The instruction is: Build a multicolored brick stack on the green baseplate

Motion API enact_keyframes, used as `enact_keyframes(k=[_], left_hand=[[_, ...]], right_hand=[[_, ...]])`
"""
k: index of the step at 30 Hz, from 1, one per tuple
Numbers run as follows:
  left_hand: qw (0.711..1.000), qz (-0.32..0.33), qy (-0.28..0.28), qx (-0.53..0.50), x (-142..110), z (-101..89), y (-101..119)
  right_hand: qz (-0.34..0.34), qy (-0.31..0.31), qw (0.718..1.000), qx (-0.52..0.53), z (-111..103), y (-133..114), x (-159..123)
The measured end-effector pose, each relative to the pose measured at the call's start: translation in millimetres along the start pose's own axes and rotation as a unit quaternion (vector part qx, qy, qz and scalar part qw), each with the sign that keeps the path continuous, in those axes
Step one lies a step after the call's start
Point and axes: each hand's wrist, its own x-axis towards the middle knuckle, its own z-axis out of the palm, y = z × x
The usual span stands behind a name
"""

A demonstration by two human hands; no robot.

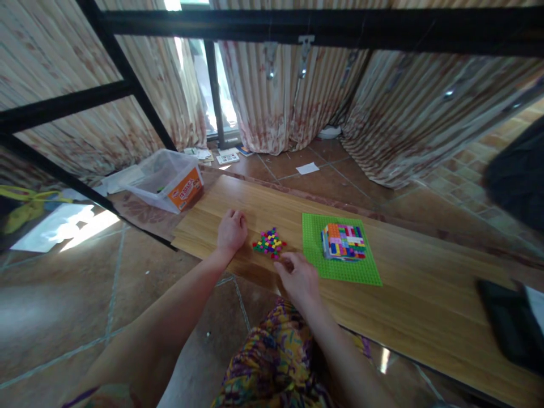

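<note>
A small pile of several loose coloured bricks (pixel 269 242) lies on a long wooden board (pixel 408 294) on the floor. My left hand (pixel 232 231) rests on the board just left of the pile, fingers curled into a loose fist. My right hand (pixel 297 277) reaches the near edge of the pile, fingers bent and pinched together; what they hold is hidden. To the right, a green baseplate (pixel 317 249) carries a block of stacked multicoloured bricks (pixel 344 241).
A clear plastic box (pixel 168 180) with an orange label stands at the board's far left end. Black metal bars (pixel 297 25) cross overhead and on the left. Curtains hang behind. A dark object (pixel 508 326) lies at the right. Papers lie on the tiled floor.
</note>
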Motion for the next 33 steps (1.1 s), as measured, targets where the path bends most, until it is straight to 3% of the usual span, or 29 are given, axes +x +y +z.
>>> enact_keyframes(k=[6, 11, 17, 21, 25, 33], left_hand=[[1.000, -0.003, 0.000, 0.006, 0, 0.1, 1], [1.000, -0.001, 0.003, 0.006, 0, -0.7, 1], [1.000, 0.007, 0.007, 0.013, 0, -0.9, -1], [1.000, 0.009, 0.012, 0.018, 1, -1.1, -2], [1.000, 0.006, 0.014, 0.015, 1, -2.5, -1], [1.000, 0.005, 0.017, 0.017, 3, -3.3, -1]], right_hand=[[-0.014, -0.012, 0.996, -0.091, 14, 1, 13], [-0.007, -0.007, 0.999, -0.035, 6, 0, 11], [0.058, 0.035, 0.983, 0.171, -23, 13, -5], [0.100, 0.068, 0.963, 0.241, -40, 27, -16], [0.115, 0.113, 0.954, 0.251, -57, 41, -25], [0.130, 0.168, 0.963, 0.168, -100, 69, -26]])
